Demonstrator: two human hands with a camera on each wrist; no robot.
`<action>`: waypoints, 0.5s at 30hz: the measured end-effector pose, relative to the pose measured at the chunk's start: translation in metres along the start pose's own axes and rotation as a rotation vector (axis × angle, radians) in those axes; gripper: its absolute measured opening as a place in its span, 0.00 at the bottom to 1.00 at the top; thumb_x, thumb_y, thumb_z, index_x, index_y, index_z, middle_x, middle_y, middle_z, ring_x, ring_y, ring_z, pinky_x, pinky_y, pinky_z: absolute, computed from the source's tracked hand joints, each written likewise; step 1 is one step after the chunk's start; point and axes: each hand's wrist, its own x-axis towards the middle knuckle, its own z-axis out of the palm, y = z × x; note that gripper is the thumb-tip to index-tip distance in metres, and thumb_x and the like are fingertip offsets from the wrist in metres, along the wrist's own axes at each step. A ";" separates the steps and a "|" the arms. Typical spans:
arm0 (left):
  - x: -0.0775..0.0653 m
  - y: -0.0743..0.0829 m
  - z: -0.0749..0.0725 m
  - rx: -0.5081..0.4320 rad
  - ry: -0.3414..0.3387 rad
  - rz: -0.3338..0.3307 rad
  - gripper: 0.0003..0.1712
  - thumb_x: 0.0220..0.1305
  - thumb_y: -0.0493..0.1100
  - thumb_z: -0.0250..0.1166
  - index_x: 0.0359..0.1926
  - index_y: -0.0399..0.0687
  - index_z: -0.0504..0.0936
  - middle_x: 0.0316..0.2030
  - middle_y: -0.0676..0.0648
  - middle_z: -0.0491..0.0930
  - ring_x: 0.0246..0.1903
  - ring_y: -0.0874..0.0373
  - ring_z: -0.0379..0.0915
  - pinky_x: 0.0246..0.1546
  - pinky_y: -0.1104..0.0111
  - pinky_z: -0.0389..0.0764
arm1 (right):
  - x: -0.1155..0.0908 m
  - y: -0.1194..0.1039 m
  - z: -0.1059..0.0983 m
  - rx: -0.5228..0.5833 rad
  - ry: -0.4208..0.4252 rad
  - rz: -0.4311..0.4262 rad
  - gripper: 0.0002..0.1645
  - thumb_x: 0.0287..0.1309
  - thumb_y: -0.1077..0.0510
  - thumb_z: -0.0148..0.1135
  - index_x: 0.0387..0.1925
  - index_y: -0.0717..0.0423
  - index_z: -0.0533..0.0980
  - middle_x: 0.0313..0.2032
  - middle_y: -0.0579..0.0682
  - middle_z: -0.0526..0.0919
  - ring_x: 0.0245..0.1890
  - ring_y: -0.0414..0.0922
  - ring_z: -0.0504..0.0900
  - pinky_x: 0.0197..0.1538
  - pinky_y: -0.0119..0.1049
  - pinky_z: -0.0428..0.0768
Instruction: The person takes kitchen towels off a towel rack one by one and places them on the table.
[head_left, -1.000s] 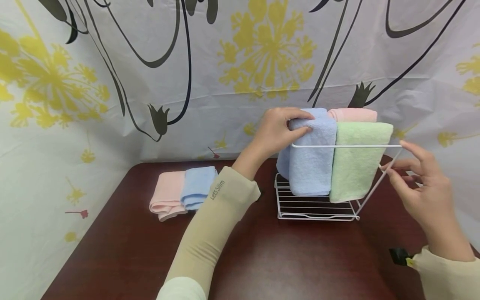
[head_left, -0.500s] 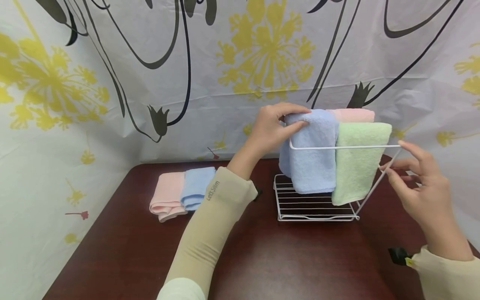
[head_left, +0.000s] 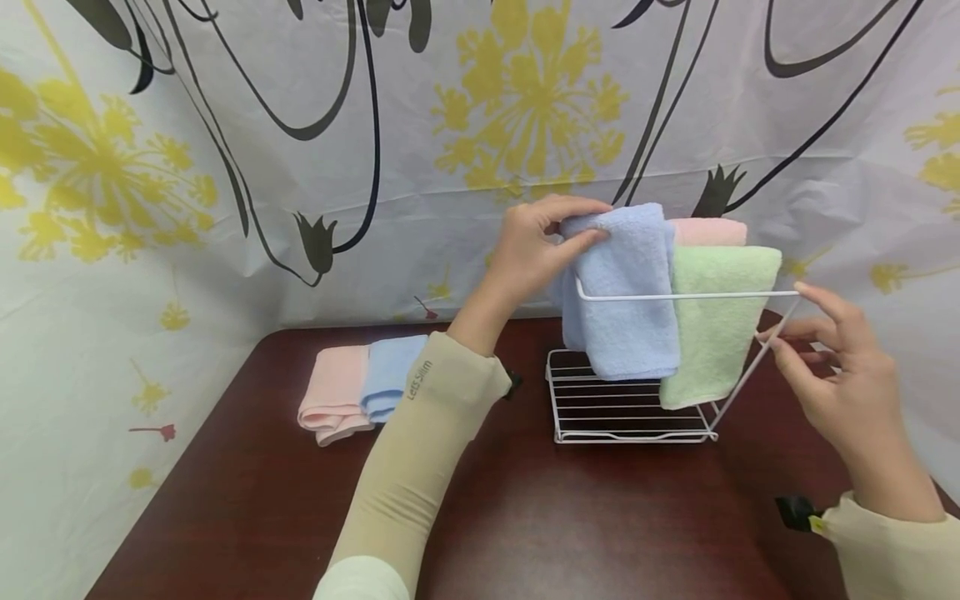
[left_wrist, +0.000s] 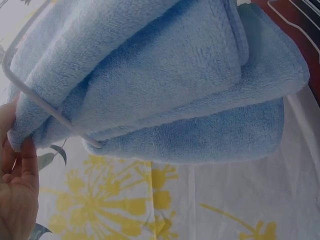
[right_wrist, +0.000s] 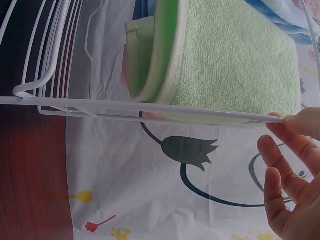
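A white wire rack stands on the table, towels draped over its upper bars. My left hand pinches the upper left edge of a folded light-blue towel, whose layers hang around a rack bar in the left wrist view. Just right of it hangs a folded green towel, its layers visible edge-on in the right wrist view. Behind them a pink towel shows only its top. With thumb and forefinger my right hand pinches the rack's slanted side bar, the other fingers off it.
On the table's left part lie a folded pink towel and another blue towel, side by side, the blue one partly behind my left sleeve. A patterned curtain hangs behind the dark red table.
My left hand has moved up and slightly left. The blue towel's top has risen and tilted, and its lower edge has lifted and swung right. My right hand stays on the rack.
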 end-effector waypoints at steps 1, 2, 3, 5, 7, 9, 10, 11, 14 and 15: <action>0.000 0.000 0.000 -0.005 0.003 0.001 0.14 0.57 0.36 0.74 0.45 0.40 0.88 0.44 0.43 0.88 0.40 0.62 0.81 0.42 0.79 0.79 | 0.000 0.000 0.000 0.001 -0.002 -0.001 0.43 0.49 0.82 0.60 0.68 0.63 0.65 0.38 0.09 0.73 0.36 0.10 0.73 0.42 0.07 0.68; 0.000 0.000 -0.001 -0.010 0.007 0.002 0.13 0.57 0.36 0.74 0.45 0.40 0.88 0.44 0.43 0.88 0.40 0.61 0.81 0.42 0.79 0.79 | 0.000 0.000 0.000 0.000 -0.003 -0.001 0.43 0.49 0.82 0.60 0.68 0.62 0.65 0.38 0.09 0.73 0.37 0.09 0.72 0.42 0.07 0.68; 0.001 0.000 -0.001 -0.014 0.010 0.003 0.13 0.57 0.36 0.74 0.45 0.40 0.88 0.44 0.43 0.88 0.40 0.61 0.82 0.42 0.79 0.79 | 0.000 0.000 0.000 -0.003 -0.005 -0.001 0.43 0.49 0.82 0.60 0.69 0.62 0.65 0.38 0.09 0.73 0.37 0.09 0.72 0.42 0.07 0.68; 0.001 0.000 -0.001 -0.024 0.014 0.003 0.13 0.57 0.36 0.73 0.45 0.39 0.88 0.43 0.42 0.88 0.40 0.61 0.82 0.42 0.78 0.80 | 0.000 -0.001 0.000 -0.007 -0.008 -0.001 0.43 0.49 0.82 0.60 0.69 0.62 0.65 0.38 0.09 0.73 0.37 0.09 0.72 0.42 0.07 0.68; 0.002 0.000 -0.002 -0.024 0.019 0.010 0.13 0.57 0.36 0.73 0.45 0.39 0.88 0.43 0.42 0.88 0.39 0.60 0.82 0.42 0.78 0.80 | 0.000 -0.001 0.000 -0.011 -0.006 -0.003 0.43 0.50 0.82 0.60 0.69 0.62 0.65 0.38 0.09 0.73 0.37 0.09 0.72 0.42 0.07 0.68; 0.003 0.001 -0.003 -0.028 0.025 0.021 0.13 0.57 0.36 0.73 0.45 0.39 0.88 0.43 0.42 0.88 0.38 0.60 0.81 0.41 0.78 0.80 | 0.000 -0.002 0.000 -0.011 -0.003 -0.005 0.43 0.50 0.81 0.60 0.69 0.62 0.65 0.38 0.09 0.73 0.37 0.09 0.72 0.42 0.07 0.68; 0.003 0.001 -0.003 -0.033 0.029 0.025 0.13 0.57 0.36 0.73 0.45 0.39 0.88 0.42 0.42 0.88 0.38 0.61 0.81 0.41 0.78 0.80 | 0.000 -0.002 0.001 0.001 0.003 -0.008 0.42 0.51 0.81 0.60 0.68 0.62 0.65 0.38 0.10 0.73 0.37 0.10 0.73 0.41 0.07 0.68; 0.004 0.002 -0.004 -0.036 0.036 0.036 0.13 0.57 0.35 0.73 0.44 0.39 0.89 0.42 0.42 0.88 0.38 0.61 0.81 0.41 0.78 0.80 | 0.000 -0.002 0.001 0.002 0.006 -0.010 0.42 0.51 0.81 0.60 0.68 0.62 0.65 0.38 0.10 0.73 0.36 0.10 0.73 0.41 0.07 0.68; 0.006 0.003 -0.006 -0.064 0.064 0.061 0.12 0.57 0.35 0.73 0.44 0.38 0.88 0.42 0.41 0.88 0.38 0.60 0.81 0.40 0.77 0.80 | 0.000 -0.001 0.001 0.024 0.017 -0.018 0.40 0.52 0.81 0.60 0.68 0.64 0.65 0.38 0.12 0.75 0.36 0.12 0.74 0.41 0.07 0.68; 0.006 0.004 -0.007 -0.070 0.074 0.065 0.12 0.57 0.35 0.74 0.44 0.37 0.88 0.42 0.41 0.88 0.38 0.60 0.80 0.39 0.77 0.80 | 0.000 -0.001 0.001 0.032 0.020 -0.020 0.40 0.52 0.81 0.60 0.68 0.64 0.65 0.38 0.13 0.75 0.35 0.12 0.74 0.41 0.07 0.68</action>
